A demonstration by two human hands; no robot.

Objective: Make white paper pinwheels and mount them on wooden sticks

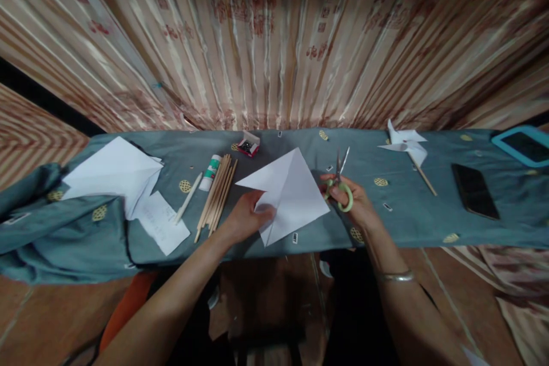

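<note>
- White folded paper [288,191] is lying in the middle of the blue-grey cloth [429,214] that is covering the table, with 1 point of its triangle facing away from the person.
- The left hand [246,217] is gripping the folded paper at its near left edge, fingers curled over the sheet and pressing it down.
- The right hand [354,203] is holding the scissors [340,180] just beside the paper's right corner. The fingers are closed through the green handles, and the blades are pointing toward the curtain [274,40], slightly parted.
- A metal bangle [397,277] is sitting on the right wrist.
- Just left of the left hand, a bundle of wooden sticks [217,194] is lying on the cloth, with a glue stick [210,172] and 1 pale stick [187,198] beside it.
- Further left, loose white sheets [114,171] are resting near a slip of paper [163,222].
- A small open box [248,144] is sitting by the far edge.
- Well to the right, a paper pinwheel [405,146], a dark phone [474,190] and a tablet [523,146] in a blue case are lying apart from each other.
</note>
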